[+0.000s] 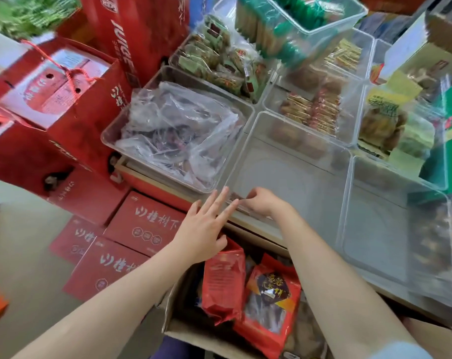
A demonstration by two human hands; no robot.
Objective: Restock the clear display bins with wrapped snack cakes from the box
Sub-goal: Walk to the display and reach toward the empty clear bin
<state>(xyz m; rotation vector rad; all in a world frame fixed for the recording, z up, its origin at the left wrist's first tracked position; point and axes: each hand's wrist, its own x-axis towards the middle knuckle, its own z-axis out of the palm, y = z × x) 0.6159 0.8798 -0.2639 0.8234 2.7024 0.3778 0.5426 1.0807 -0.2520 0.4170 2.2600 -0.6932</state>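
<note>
So right now my right hand (pixel 261 203) is curled over the near rim of the empty bin (pixel 292 177), fingers pinching something small and dark at the front edge — too blurry to say if it's a label clip or a wrapper. My left hand (pixel 206 224) is flat and spread, fingers straight, resting beside that same rim and holding nothing.

The snack packs (pixel 269 301) are still down in the box (pixel 175 330) just below the counter edge, red bags standing upright between my forearms. None are in the empty bin yet.

How I'd do this step well, judging from what's in view: get the front edge sorted first, then let the left hand drop straight down to the nearest red pack (pixel 223 278) since it's already right above it. Grab by the body, not the crimped top — those seals tear easily, I reckon. Lay packs flat from the back of the bin forward so the fronts face out. Watch the loose plastic bag (pixel 178 130) in the neighbouring bin; it could snag a sleeve.
</note>
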